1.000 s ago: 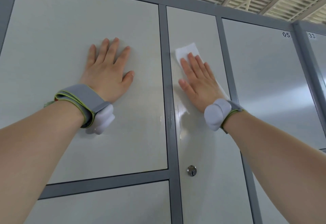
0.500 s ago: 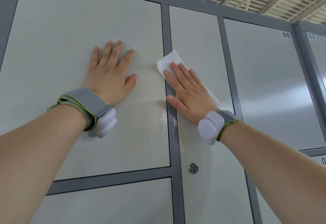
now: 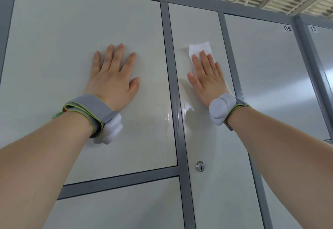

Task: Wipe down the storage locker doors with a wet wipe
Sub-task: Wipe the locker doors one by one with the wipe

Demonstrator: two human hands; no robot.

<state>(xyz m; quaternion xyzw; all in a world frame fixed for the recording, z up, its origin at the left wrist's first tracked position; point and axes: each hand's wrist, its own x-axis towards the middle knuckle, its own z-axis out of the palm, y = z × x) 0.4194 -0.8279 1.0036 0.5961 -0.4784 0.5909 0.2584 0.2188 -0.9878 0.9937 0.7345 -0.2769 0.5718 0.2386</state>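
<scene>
A white wet wipe (image 3: 200,48) lies flat against the narrow middle locker door (image 3: 200,21). My right hand (image 3: 207,77) presses it there with straight fingers, and most of the wipe is hidden under the palm. Flat on the wide door marked 01 (image 3: 72,30) rests my left hand (image 3: 113,77), fingers spread, holding nothing. Wet streaks (image 3: 167,120) shine near the grey frame strip between the two doors.
A round keyhole lock (image 3: 200,166) sits low on the middle door. Door 05 (image 3: 270,66) and door 33 (image 3: 322,48) stand to the right. A lower door (image 3: 117,209) lies beneath door 01. Grey frame bars (image 3: 169,84) separate all doors.
My right hand slid the wipe left onto the frame strip, then back right and up onto the middle door. My left hand stayed flat on door 01.
</scene>
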